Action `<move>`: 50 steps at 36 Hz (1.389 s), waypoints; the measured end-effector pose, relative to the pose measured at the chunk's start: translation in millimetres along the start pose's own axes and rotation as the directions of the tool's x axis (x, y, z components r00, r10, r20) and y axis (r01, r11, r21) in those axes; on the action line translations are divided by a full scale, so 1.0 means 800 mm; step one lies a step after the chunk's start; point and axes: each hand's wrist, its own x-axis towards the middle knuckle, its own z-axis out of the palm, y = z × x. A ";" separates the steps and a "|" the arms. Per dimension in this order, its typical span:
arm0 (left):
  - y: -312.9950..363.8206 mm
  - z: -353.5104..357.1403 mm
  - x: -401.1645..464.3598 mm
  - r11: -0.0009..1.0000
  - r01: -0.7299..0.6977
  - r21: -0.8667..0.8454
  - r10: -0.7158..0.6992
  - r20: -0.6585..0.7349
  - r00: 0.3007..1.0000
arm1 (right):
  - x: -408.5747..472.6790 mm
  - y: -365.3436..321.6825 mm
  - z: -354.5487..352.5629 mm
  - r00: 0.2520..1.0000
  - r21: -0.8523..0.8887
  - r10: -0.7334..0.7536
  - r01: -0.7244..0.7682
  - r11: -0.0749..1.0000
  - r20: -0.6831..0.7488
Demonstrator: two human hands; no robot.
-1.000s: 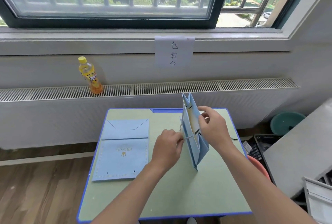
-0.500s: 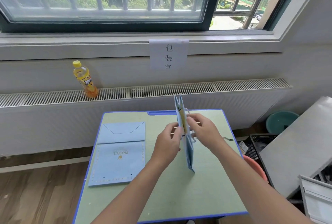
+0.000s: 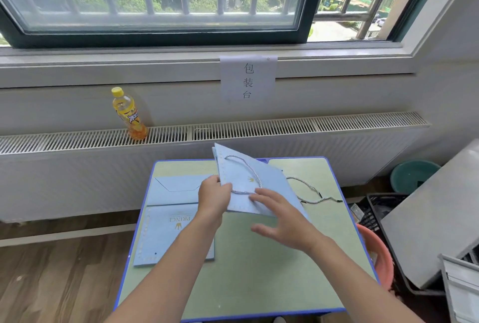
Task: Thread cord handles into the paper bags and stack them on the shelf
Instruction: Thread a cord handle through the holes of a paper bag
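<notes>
Pale blue paper bag (image 3: 248, 185), folded flat, held tilted above the far middle of the green desk (image 3: 246, 271); a grey-white cord handle (image 3: 246, 167) loops across its upper face. Left hand (image 3: 213, 199) grips the bag's near-left edge, fingers curled round it. Right hand (image 3: 282, 221) at the bag's near-right edge, fingers straight and spread, fingertips touching the paper, thumb apart below. Loose cord (image 3: 313, 194), same twist, lying on the desk to the right of the held bag. Second blue bag (image 3: 168, 229), flat on the desk's left side, printed with a crown and lettering, partly under the left forearm. Yellow drink bottle (image 3: 129, 114), upright on the radiator grille (image 3: 285, 125) beyond the desk, far left. White paper sign (image 3: 248, 79) on the wall behind the desk.
</notes>
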 end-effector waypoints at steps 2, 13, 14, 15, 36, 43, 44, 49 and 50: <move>0.005 -0.003 0.004 0.996 0.036 -0.077 -0.034 0.021 0.999 | 0.003 0.011 0.009 0.998 -0.147 -0.022 0.014 0.989 -0.057; 0.038 -0.041 0.014 0.965 -0.239 0.104 0.214 0.214 0.953 | -0.004 0.019 0.004 0.999 -0.067 0.047 -0.046 0.997 0.010; 0.039 -0.045 0.017 0.955 -0.259 0.142 0.218 0.253 0.943 | -0.002 0.022 0.003 0.995 -0.055 0.071 -0.074 0.996 -0.066; 0.039 -0.050 0.021 0.946 -0.272 0.175 0.214 0.293 0.932 | 0.001 0.026 0.002 0.980 -0.057 0.109 -0.120 0.991 -0.166; -0.157 0.057 0.002 0.215 -0.700 0.681 0.585 0.484 0.651 | -0.040 0.102 0.048 0.664 0.246 0.705 -0.661 0.709 -0.248; -0.263 0.093 -0.049 0.186 -0.566 0.803 0.289 0.506 0.813 | -0.053 0.156 0.084 0.877 -0.377 0.388 -0.473 0.796 -0.283; -0.269 0.093 -0.050 0.183 -0.562 0.806 0.284 0.504 0.815 | -0.056 0.167 0.092 0.920 -0.438 0.293 -0.384 0.813 -0.262; -0.280 0.097 -0.048 0.181 -0.531 0.828 0.327 0.459 0.826 | -0.060 0.191 0.118 0.977 -0.566 0.112 -0.197 0.800 -0.182; -0.281 0.096 -0.047 0.176 -0.530 0.830 0.334 0.456 0.825 | -0.057 0.192 0.118 0.980 -0.573 0.106 -0.185 0.798 -0.170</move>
